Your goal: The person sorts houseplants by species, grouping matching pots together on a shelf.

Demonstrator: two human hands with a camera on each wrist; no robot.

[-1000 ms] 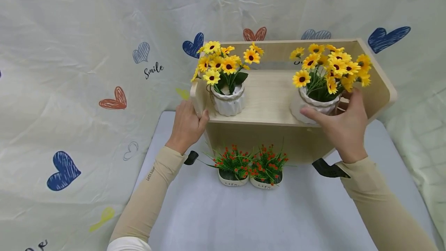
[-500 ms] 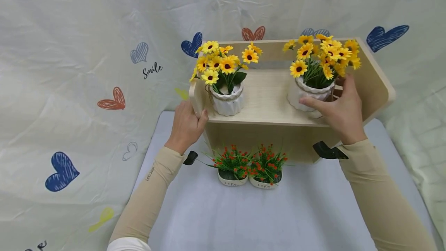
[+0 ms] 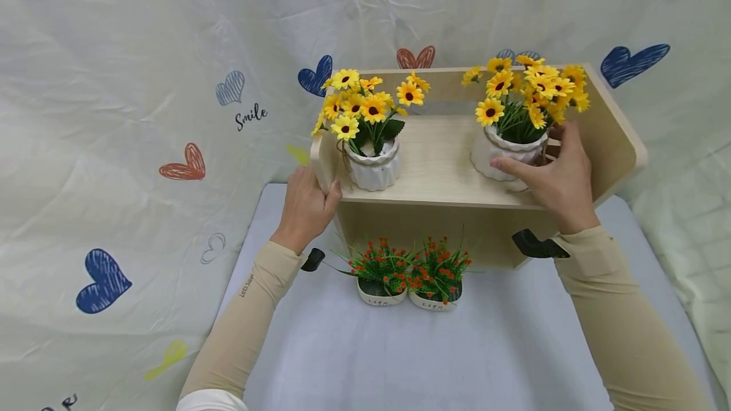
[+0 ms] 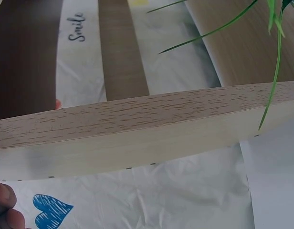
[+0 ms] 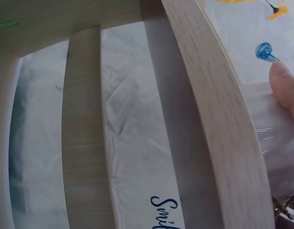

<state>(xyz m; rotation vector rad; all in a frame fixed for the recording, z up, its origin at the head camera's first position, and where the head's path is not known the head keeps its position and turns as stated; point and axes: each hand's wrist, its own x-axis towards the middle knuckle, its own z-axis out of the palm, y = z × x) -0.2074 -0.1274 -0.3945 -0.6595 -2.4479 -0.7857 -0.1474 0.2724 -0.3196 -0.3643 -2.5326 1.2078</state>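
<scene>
Head view only: sunflower pots [image 3: 508, 156], hands [image 3: 556, 176].

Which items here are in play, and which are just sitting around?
In play:
- right hand gripping right sunflower pot
- left hand holding wooden shelf

Sitting around:
- left sunflower pot
- two red-flower pots
- heart-print backdrop

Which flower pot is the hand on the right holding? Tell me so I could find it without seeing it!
Find the pale wooden shelf standing on the grey table. On its top board stand two white ribbed pots of yellow daisy-like flowers. Yours is the right-hand flower pot, near the shelf's right side wall, with the right hand wrapped around it; the left-hand flower pot has no hand on it.
</scene>
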